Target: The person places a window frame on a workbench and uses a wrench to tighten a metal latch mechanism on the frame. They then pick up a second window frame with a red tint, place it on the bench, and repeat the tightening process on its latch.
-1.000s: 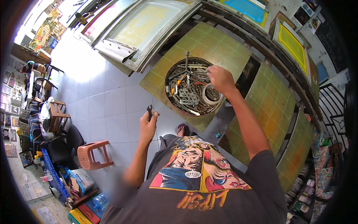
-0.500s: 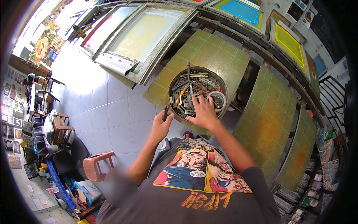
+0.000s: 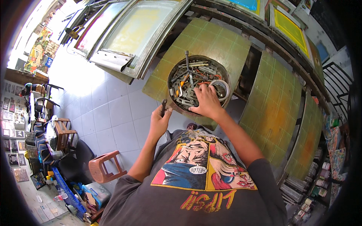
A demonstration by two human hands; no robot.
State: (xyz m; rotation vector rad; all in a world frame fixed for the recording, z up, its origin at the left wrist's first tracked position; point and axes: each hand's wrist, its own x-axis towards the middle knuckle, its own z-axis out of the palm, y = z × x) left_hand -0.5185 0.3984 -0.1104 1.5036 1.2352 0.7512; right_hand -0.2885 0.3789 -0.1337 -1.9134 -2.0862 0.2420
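Observation:
A round, dark-rimmed tub [image 3: 227,71] full of loose metal hardware and tools sits on the near edge of a greenish board. My right hand [image 3: 206,102] reaches over its near side, fingers bent down onto the pieces and thumb spread to the left; nothing shows in its grasp. Beside the tub's near left rim, my left hand [image 3: 160,119] is closed around a short dark metal tool [image 3: 164,107], whose exact kind I cannot make out. A three-armed socket wrench [image 3: 187,62] lies on the heap, and a roll of tape [image 3: 225,87] rests by my right fingers.
The greenish gridded board [image 3: 211,35] supports the tub; another board [image 3: 269,109] is at the right. Framed printing screens [image 3: 139,30] stand beyond. A reddish plastic stool [image 3: 105,167] and a dark chair [image 3: 81,154] stand on the tiled floor at the left.
The view has shifted slightly, moving the tub up in the picture. My right fingers are more bent over the hardware. My left hand keeps hold of the dark tool.

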